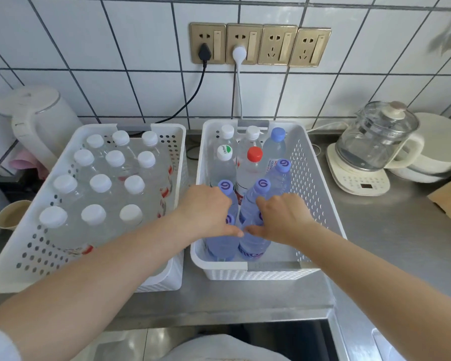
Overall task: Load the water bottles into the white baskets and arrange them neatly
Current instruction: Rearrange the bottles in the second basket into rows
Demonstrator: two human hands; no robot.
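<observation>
Two white perforated baskets stand side by side on the steel counter. The left basket [16,259] is filled with several upright white-capped bottles [100,183] in neat rows. The right basket [315,194] holds mixed bottles: white caps at the back, a red-capped bottle [254,154], and several purple-capped bottles [262,185]. My left hand [206,209] grips the near-left purple bottle [220,247] at its top. My right hand [281,217] grips the near-middle purple bottle [253,247]. Both caps are hidden under my hands. The basket's near-right corner holds nothing.
A white electric kettle [37,118] stands behind the left basket, with a paper cup [11,213] at the left. A glass kettle on its base [372,144] and a white pot [438,149] sit at the right. Plugs and cables hang from wall sockets [258,44].
</observation>
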